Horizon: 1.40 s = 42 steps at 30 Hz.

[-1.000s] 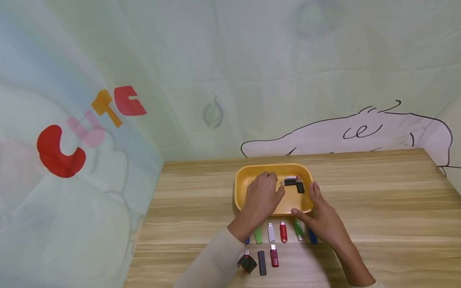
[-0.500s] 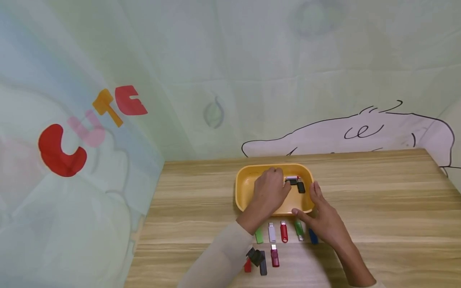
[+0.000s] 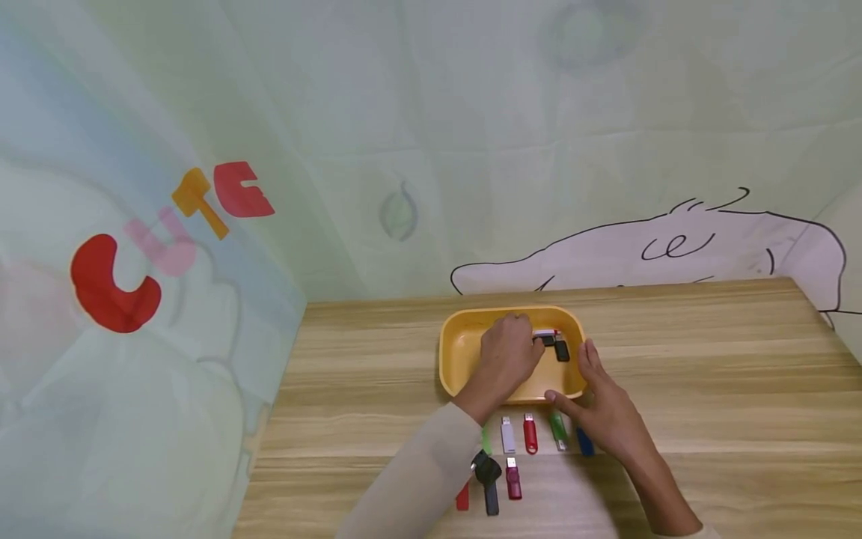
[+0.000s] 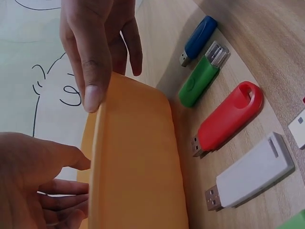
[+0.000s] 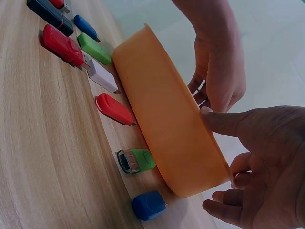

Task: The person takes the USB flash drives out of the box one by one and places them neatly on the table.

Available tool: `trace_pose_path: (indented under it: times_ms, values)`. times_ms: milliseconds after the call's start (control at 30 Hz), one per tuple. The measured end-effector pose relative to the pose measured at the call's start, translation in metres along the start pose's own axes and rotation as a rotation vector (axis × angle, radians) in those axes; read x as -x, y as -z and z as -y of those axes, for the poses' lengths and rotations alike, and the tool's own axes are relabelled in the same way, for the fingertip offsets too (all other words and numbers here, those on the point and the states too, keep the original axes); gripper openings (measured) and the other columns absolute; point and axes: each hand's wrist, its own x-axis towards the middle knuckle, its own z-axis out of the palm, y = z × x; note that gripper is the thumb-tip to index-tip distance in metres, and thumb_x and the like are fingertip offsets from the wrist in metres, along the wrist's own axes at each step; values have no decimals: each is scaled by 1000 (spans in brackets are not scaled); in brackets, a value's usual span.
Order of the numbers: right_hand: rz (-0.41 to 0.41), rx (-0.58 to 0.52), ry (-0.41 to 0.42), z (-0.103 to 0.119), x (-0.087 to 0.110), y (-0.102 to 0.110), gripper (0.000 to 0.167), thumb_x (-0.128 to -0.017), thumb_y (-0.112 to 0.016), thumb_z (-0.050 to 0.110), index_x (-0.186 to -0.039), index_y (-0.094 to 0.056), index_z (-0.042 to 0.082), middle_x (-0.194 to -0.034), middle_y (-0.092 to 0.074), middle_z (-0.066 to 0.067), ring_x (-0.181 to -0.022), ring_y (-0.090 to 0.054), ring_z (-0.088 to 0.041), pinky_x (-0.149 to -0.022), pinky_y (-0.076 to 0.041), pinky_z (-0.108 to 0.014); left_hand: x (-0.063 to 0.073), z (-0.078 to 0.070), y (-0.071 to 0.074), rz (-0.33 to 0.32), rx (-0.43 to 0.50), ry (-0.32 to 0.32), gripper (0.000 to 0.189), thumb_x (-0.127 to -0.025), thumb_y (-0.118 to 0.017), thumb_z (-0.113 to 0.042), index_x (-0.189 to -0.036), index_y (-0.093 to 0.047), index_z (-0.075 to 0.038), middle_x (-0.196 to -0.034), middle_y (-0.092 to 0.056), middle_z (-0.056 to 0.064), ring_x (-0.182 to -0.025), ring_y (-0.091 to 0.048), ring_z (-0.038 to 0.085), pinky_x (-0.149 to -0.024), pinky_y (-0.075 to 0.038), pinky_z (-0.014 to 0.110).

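A yellow plastic box (image 3: 458, 363) stands on the wooden table. My left hand (image 3: 508, 352) reaches down into it, its fingertips hidden in the head view. Its thumb covers part of a black USB stick (image 3: 548, 341); whether anything is pinched cannot be seen. Beside that lie a second black USB stick (image 3: 562, 350) and a white one with a red end (image 3: 545, 332). My right hand (image 3: 606, 412) grips the box's near right corner, the thumb (image 5: 221, 121) on the near rim and the fingers along the right side.
A row of USB sticks lies before the box: light green (image 3: 486, 440), white (image 3: 508, 436), red (image 3: 530, 434), green (image 3: 559, 431) and blue (image 3: 584, 442). Nearer are a maroon (image 3: 513, 479), a black (image 3: 492, 500) and a red one (image 3: 462, 498). A printed cloth (image 3: 377, 112) hangs behind.
Inside the box, my left hand has moved right toward the black USB sticks, its thumb now over part of one. My right hand has kept its place on the box corner.
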Motion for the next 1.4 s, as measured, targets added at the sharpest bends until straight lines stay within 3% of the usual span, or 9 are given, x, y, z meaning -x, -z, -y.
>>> trace_pose_path:
  times_ms: [400,833,1167,1400]
  values:
    - [3,13,-11,0,-1,0,105,-96,-74,52,-167,-16,1,-177,-3,-20,-158,-17,-54,-123,-22,-68,-9,-11,-7,50,-1,45,28,-103,-70,-39,-93,-69,-13,-70,-50,-3,-62,-50,11,-52,-38,21]
    - [2,7,-1,-1,0,0,104,-97,-74,52,-166,-17,-1,-177,-4,-20,-158,-18,-54,-123,-23,-69,-15,-11,-21,44,-14,58,33,-103,-69,-45,-96,-72,-13,-69,-53,-3,-63,-52,12,-53,-39,22]
    - [5,-1,-1,-1,1,0,105,-97,-73,53,-166,-16,-1,-177,-3,-19,-158,-18,-53,-123,-22,-68,-17,-18,-26,48,-179,20,44,-100,-68,-56,-107,-76,-13,-83,-62,-1,-73,-54,13,-62,-46,25]
    - [-3,-2,9,-2,1,0,105,-96,-73,56,-166,-17,-1,-177,-4,-19,-158,-18,-53,-123,-23,-68,-20,-22,-34,70,-226,30,47,-99,-66,-60,-110,-76,-15,-91,-64,-1,-77,-55,14,-67,-50,26]
